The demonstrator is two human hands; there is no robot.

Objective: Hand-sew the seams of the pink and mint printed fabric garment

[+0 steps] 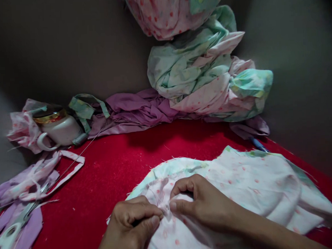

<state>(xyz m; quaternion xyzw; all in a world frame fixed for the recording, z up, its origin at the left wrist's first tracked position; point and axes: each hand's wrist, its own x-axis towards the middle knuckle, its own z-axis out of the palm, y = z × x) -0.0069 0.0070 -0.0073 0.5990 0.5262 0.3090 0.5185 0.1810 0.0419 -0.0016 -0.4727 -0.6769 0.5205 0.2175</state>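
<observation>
Cloth: one dotted cloth (248, 183), white with pinkish-red spots, lay on the near part of the red surface (99, 178), centre to right, its upper edge frayed.
Left hand: I saw the left hand (129, 223) pinching the dotted cloth between thumb and forefinger.
Right hand: the right hand (209, 203) pinched the same cloth just beside it, fingertips nearly meeting the other's.
Room to the left: I noted red surface stretching between the left hand and one pair of scissors (21, 220) at the left edge.
Room behind: a red strip ran between the dotted cloth and the purple fabric (143, 107) along the back.
Right edge: the cloth's far corner came near the red surface's slanting edge.
Counted: I made out two hands, one white mug (63, 132), one blue pen-like object (258, 145) and one large green-and-pink bundle (197, 75).
</observation>
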